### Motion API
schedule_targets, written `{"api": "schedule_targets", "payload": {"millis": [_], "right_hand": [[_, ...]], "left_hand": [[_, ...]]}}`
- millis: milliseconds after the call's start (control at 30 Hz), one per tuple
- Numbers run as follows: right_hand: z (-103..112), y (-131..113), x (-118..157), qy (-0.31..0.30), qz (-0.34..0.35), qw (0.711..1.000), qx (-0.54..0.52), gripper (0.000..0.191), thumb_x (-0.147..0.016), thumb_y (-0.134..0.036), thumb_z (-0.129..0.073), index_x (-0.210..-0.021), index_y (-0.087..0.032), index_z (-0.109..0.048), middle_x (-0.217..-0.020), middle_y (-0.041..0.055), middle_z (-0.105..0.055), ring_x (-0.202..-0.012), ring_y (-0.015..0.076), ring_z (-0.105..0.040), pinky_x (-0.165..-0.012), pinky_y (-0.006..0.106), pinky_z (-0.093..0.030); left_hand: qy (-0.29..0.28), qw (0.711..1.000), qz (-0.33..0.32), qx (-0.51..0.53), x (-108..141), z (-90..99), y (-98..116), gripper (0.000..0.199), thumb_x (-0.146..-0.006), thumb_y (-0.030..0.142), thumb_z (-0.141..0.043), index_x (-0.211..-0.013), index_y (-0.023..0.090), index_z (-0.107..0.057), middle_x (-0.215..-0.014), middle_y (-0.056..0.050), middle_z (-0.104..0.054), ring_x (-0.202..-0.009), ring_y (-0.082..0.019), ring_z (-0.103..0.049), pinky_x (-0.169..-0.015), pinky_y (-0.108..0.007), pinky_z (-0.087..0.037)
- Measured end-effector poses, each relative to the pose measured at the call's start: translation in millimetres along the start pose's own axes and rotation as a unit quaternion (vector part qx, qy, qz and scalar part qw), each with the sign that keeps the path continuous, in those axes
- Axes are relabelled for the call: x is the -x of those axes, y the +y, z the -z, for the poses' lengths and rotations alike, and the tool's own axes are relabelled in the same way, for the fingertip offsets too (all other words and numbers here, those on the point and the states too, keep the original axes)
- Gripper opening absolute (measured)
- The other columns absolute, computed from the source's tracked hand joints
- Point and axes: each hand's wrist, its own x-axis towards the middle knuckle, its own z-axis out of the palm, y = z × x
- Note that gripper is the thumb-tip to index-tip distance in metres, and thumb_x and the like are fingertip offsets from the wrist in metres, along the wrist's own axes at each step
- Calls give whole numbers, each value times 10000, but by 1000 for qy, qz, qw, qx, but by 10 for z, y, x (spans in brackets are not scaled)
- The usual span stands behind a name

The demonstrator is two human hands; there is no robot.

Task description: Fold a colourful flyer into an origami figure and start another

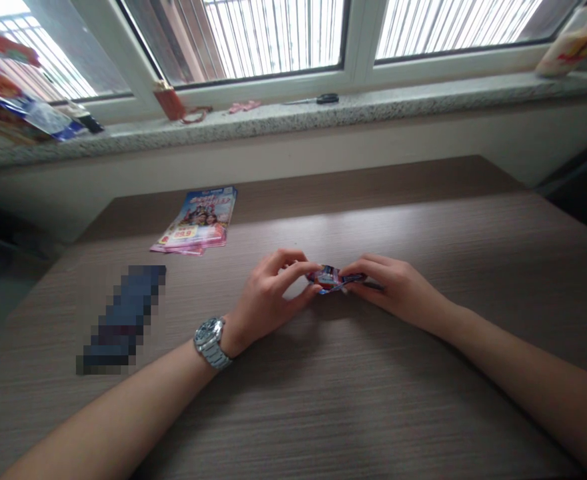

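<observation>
Between my two hands, low over the middle of the table, is a small piece of folded printed paper [329, 277] in blue, red and pink. My left hand [275, 288] pinches its left end between thumb and fingers, and a metal-band watch [210, 341] sits on that wrist. At the paper's right end, my right hand [387, 280] grips it with thumb and forefinger. The fingers cover both ends, so its full shape is hidden. Its colours resemble those of the stack of glossy flyers [201, 220] lying farther back to the left.
A pixelated dark, flat object [126, 317] lies on the wooden table [423, 400] left of my left forearm. On the stone windowsill [273, 120] are scissors [326, 99], a reddish case with a strap [169, 101], pink scraps [244, 106] and packages at both ends.
</observation>
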Motion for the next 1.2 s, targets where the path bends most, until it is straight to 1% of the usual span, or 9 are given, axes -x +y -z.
{"api": "schedule_targets", "payload": {"millis": [133,300,400,633,767,867,933,1033,1200], "right_hand": [[45,35,-5,15,11,1000,13,148,-994,-298,-606,-1115,-245,-672,-1010,68,-697,-873,199,-674,-770,322,-524],[64,94,-4,21,14,1000,15,168,-1004,-319,-585,-1127,-253,-677,-1039,78,-703,-909,215,-682,-802,347,-535],[60,136,1,20,17,999,19,174,-1008,-328,-576,-1133,-258,-675,-1048,77,-703,-919,216,-686,-808,348,-544],[64,151,4,17,19,999,19,168,-1010,-320,-579,-1140,-258,-665,-1090,85,-697,-948,217,-686,-831,362,-550],[82,143,-2,27,10,999,19,162,-1007,-306,-582,-1126,-246,-674,-1087,85,-701,-940,217,-684,-837,369,-549],[110,164,-18,45,-7,999,20,159,-996,-307,-596,-1112,-244,-686,-1078,84,-706,-923,221,-685,-838,383,-556],[138,195,-31,65,-18,997,27,152,-989,-305,-603,-1095,-244,-694,-1067,84,-709,-927,229,-687,-841,394,-559],[190,264,-48,99,-43,993,46,143,-983,-301,-604,-1063,-238,-705,-1048,87,-709,-937,243,-690,-818,399,-564],[274,412,-59,151,-102,981,69,157,-962,-317,-629,-1042,-211,-713,-1065,94,-693,-796,210,-700,-760,387,-578]], "left_hand": [[25,999,31,17,-21,30,-54,213,-947,233,-676,-1160,232,-687,-1230,-101,-599,-1150,-229,-604,-984,-420,-540],[-44,996,49,54,-5,14,-110,169,-982,231,-635,-1144,198,-669,-1097,-80,-693,-1002,-194,-659,-903,-359,-548],[-63,995,52,60,6,3,-126,122,-995,240,-623,-1095,195,-676,-1042,-61,-713,-950,-177,-665,-868,-326,-533],[-60,993,68,70,-9,18,-118,94,-985,238,-639,-1050,192,-688,-1001,-49,-720,-902,-167,-672,-818,-301,-529],[-39,993,80,76,0,19,-126,172,-980,237,-642,-1145,193,-662,-1052,-58,-720,-959,-175,-680,-865,-316,-538],[-23,992,100,74,7,22,-157,262,-985,233,-630,-1245,200,-617,-1070,-58,-712,-986,-171,-679,-905,-327,-535],[-26,991,114,68,8,20,-188,281,-989,234,-618,-1268,202,-600,-1087,-65,-710,-1003,-178,-675,-924,-343,-534],[-38,990,122,57,7,10,-233,271,-988,232,-612,-1256,199,-602,-1122,-80,-705,-1015,-188,-668,-932,-361,-535],[-61,989,122,50,2,-1,-257,236,-987,235,-605,-1219,190,-615,-1118,-84,-688,-1007,-194,-652,-914,-366,-534]]}}
